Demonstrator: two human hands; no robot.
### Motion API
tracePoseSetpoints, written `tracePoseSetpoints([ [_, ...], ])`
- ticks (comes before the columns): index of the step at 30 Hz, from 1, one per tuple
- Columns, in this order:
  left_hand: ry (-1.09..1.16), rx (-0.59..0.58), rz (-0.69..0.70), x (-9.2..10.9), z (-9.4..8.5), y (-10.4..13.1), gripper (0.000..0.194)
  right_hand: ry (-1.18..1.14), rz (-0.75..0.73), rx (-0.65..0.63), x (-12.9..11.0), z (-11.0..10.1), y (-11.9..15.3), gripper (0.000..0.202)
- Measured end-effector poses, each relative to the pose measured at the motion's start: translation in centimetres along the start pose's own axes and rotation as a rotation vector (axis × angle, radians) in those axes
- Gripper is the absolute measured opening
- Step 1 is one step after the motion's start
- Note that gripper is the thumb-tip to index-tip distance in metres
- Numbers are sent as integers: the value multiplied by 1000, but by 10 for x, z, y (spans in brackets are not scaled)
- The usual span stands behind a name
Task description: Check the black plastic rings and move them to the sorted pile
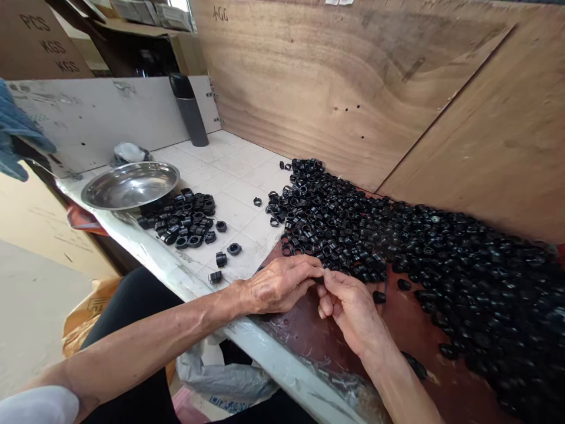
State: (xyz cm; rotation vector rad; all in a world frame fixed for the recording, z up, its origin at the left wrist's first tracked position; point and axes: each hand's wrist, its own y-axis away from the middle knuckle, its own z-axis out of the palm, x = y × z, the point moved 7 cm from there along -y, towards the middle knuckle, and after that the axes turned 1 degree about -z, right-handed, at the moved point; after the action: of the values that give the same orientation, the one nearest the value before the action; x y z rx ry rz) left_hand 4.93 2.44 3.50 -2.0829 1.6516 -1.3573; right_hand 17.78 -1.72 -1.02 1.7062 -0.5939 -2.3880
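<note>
My left hand (282, 285) and my right hand (351, 303) meet at the fingertips above the brown-red sheet (304, 330). Both are closed in a pinch around a small black plastic part (318, 279), mostly hidden by the fingers. Just beyond them spreads a big heap of black plastic rings (326, 218), which runs into a pile of black caps (481, 282) on the right. A single black cap (379, 297) lies beside my right hand. To the left, a smaller pile of black ring-shaped pieces (189, 218) rests on white tiles, with several loose pieces nearer my left forearm.
A shallow steel bowl (132, 185) stands at the left edge of the table, by the small pile. Behind it is a dark flask (190, 112) against a white board. A plywood wall (331, 88) closes off the back. Plastic bags (225, 377) hang below the front edge.
</note>
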Motion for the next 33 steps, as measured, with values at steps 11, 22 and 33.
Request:
tracePoseSetpoints([
  [11, 429, 113, -506, -21, 5, 4, 24, 570, -511, 129, -29, -9, 9, 29],
  [22, -86, 15, 72, 20, -5, 2, 39, 39, -46, -129, -5, 3, 5, 31],
  [33, -428, -352, 5, 20, 4, 40, 5, 783, -214, 124, -34, -31, 4, 42],
])
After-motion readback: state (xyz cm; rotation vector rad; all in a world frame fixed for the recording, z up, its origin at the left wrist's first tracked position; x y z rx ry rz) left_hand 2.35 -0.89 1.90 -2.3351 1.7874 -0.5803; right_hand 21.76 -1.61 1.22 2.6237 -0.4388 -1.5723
